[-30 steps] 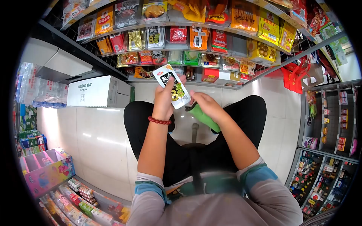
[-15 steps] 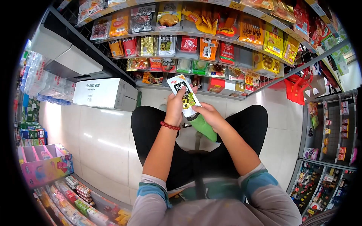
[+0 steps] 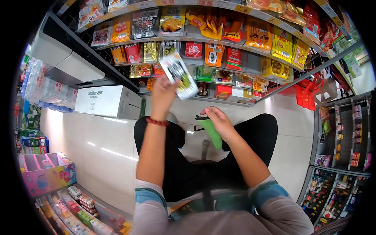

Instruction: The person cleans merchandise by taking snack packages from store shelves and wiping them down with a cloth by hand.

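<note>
My left hand (image 3: 164, 92) grips the lower left edge of a white snack packet (image 3: 179, 76) with dark lettering and green print. The packet is tilted and slightly blurred, raised in front of the lower shelves. A dark red bead bracelet (image 3: 158, 122) circles my left wrist. My right hand (image 3: 219, 120) is closed on a limp green cloth-like thing (image 3: 212, 134) with black pieces at its upper end. That cloth hangs between my knees, and its exact kind cannot be made out.
Ahead, curved shelves (image 3: 172, 38) hold rows of packaged snacks. A white carton (image 3: 98, 102) and wrapped water bottles (image 3: 53, 88) stand on the left. A pink display box (image 3: 47, 174) is at lower left. Red bags (image 3: 307, 92) hang at right, near more racks (image 3: 344, 133).
My left hand has carried the snack packet up and left toward the shelves, away from my right hand. My right hand has let go of the packet and keeps the green cloth.
</note>
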### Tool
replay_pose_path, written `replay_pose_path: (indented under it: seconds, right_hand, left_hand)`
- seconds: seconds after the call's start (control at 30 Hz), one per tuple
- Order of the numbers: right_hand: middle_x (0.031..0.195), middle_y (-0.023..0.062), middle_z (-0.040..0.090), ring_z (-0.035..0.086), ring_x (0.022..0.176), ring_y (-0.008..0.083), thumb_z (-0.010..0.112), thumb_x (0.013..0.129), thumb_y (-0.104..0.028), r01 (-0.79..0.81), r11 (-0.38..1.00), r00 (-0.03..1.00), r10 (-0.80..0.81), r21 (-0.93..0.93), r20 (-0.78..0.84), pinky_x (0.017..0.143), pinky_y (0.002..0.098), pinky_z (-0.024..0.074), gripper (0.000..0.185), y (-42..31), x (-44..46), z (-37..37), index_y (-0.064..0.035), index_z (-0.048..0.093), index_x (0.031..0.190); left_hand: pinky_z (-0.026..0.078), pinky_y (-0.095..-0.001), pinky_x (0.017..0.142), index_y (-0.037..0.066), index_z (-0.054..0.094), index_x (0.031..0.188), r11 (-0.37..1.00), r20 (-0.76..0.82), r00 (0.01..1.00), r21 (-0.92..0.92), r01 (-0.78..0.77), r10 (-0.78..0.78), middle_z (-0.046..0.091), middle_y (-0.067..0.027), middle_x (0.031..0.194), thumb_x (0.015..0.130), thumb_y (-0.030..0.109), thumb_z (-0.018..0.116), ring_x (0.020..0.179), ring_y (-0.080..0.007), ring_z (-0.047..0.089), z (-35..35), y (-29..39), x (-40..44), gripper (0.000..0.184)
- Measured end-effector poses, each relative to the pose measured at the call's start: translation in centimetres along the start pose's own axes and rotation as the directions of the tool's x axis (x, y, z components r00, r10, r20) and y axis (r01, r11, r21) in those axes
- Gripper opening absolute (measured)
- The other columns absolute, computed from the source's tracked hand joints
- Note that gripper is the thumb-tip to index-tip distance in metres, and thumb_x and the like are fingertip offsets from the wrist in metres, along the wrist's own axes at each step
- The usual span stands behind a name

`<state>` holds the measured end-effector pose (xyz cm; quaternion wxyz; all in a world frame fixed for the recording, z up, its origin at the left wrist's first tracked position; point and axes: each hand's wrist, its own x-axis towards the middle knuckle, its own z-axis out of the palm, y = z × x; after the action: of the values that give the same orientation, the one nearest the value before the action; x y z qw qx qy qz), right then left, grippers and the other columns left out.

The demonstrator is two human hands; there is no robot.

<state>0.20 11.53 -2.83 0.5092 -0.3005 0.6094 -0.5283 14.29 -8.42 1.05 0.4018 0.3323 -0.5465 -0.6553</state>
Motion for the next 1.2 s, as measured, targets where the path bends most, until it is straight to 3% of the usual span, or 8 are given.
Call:
replay_pose_path:
  seconds: [0.17, 0.27, 0.43, 0.63, 0.73, 0.83, 0.9, 1.2]
  right_hand:
    - [0.104, 0.0027, 0.064, 0.057, 0.095, 0.0118, 0.049, 0.105, -0.037, -0.102, 0.995, 0.995, 0.102, -0.022, -0.011, 0.083, 0.0286, 0.0464, 0.035, -0.8, 0.0, 0.0, -0.0066, 0.066, 0.105]
    - [0.100, 0.0023, 0.064, 0.057, 0.093, 0.0112, 0.049, 0.105, -0.036, -0.141, 0.989, 0.990, 0.141, -0.031, -0.006, 0.082, 0.0275, 0.0462, 0.034, -0.4, 1.0, -0.2, -0.0066, 0.066, 0.104]
    - [0.097, 0.0016, 0.064, 0.056, 0.091, 0.0103, 0.049, 0.105, -0.035, -0.225, 0.974, 0.974, 0.226, 0.013, -0.032, 0.081, 0.0265, 0.0461, 0.033, -0.6, 2.9, 0.1, -0.0065, 0.066, 0.104]
    - [0.093, -0.0012, 0.062, 0.055, 0.085, 0.0062, 0.050, 0.106, -0.034, -0.206, 0.979, 0.978, 0.206, 0.011, -0.020, 0.075, 0.0225, 0.0455, 0.032, -0.9, 5.8, -0.2, -0.0063, 0.066, 0.103]
    - [0.093, -0.0011, 0.062, 0.055, 0.083, 0.0064, 0.052, 0.106, -0.033, -0.213, 0.977, 0.977, 0.212, -0.024, -0.030, 0.075, 0.0225, 0.0451, 0.031, -0.8, 6.8, -0.6, -0.0051, 0.066, 0.102]
    - [0.089, -0.0018, 0.062, 0.054, 0.080, 0.0060, 0.055, 0.104, -0.031, -0.086, 0.995, 0.995, 0.083, -0.055, -0.054, 0.075, 0.0223, 0.0444, 0.031, -0.5, 7.1, -0.7, -0.0036, 0.067, 0.096]
    - [0.083, -0.0028, 0.061, 0.053, 0.080, 0.0058, 0.058, 0.103, -0.031, -0.173, 0.983, 0.985, 0.174, -0.069, 0.013, 0.075, 0.0223, 0.0438, 0.032, -1.4, 6.9, -1.1, -0.0027, 0.067, 0.092]
    - [0.075, -0.0039, 0.060, 0.055, 0.067, 0.0033, 0.059, 0.103, -0.032, -0.102, 0.974, 0.984, 0.130, 0.204, -0.125, 0.060, 0.0214, 0.0448, 0.030, -2.6, 5.1, -1.7, -0.0056, 0.064, 0.089]
  left_hand:
    - [0.054, -0.0233, 0.069, -0.008, 0.062, 0.108, 0.881, -0.146, 0.983, 0.473, -0.032, 0.114, 0.075, -0.0125, 0.096, 0.092, 0.007, 0.072, 0.081, -0.0119, 0.070, -4.5, 2.4, 9.2, 0.025]
    - [0.052, -0.0222, 0.068, -0.009, 0.062, 0.111, 0.926, -0.147, 0.986, 0.378, -0.020, 0.082, 0.075, -0.0117, 0.096, 0.092, 0.009, 0.073, 0.079, -0.0109, 0.069, -5.5, 0.0, 13.1, 0.029]
    - [0.049, -0.0232, 0.067, -0.009, 0.062, 0.111, 0.785, 0.010, 0.978, 0.595, -0.174, 0.209, 0.075, -0.0113, 0.096, 0.090, 0.010, 0.075, 0.077, -0.0092, 0.065, -3.2, 1.1, 15.3, 0.031]
    - [0.053, -0.0341, 0.075, -0.002, 0.069, 0.107, 0.798, 0.012, 0.962, 0.557, -0.232, 0.271, 0.076, -0.0133, 0.094, 0.086, 0.023, 0.078, 0.084, -0.0228, 0.070, -4.7, -0.6, 18.0, 0.033]
    - [0.045, -0.0488, 0.093, -0.001, 0.066, 0.115, 0.211, 0.247, 0.862, 0.905, -0.368, 0.443, 0.070, -0.0185, 0.100, 0.076, 0.025, 0.083, 0.100, -0.0400, 0.058, -4.5, -0.3, 17.8, 0.050]
    - [0.045, -0.0503, 0.091, -0.002, 0.064, 0.119, 0.080, 0.206, 0.792, 0.949, -0.305, 0.575, 0.062, -0.0267, 0.112, 0.072, 0.027, 0.086, 0.100, -0.0443, 0.056, -3.3, -0.7, 17.3, 0.060]
    - [0.043, -0.0541, 0.094, -0.001, 0.059, 0.126, 0.148, 0.178, 0.853, 0.948, -0.283, 0.490, 0.050, -0.0305, 0.130, 0.070, 0.028, 0.088, 0.110, -0.0496, 0.052, -3.5, -0.8, 17.1, 0.069]
    - [0.047, -0.0418, 0.089, 0.003, 0.062, 0.117, 0.262, 0.211, 0.838, 0.887, -0.380, 0.502, 0.057, -0.0187, 0.106, 0.087, 0.021, 0.076, 0.101, -0.0345, 0.055, -1.7, 1.1, 8.7, 0.038]
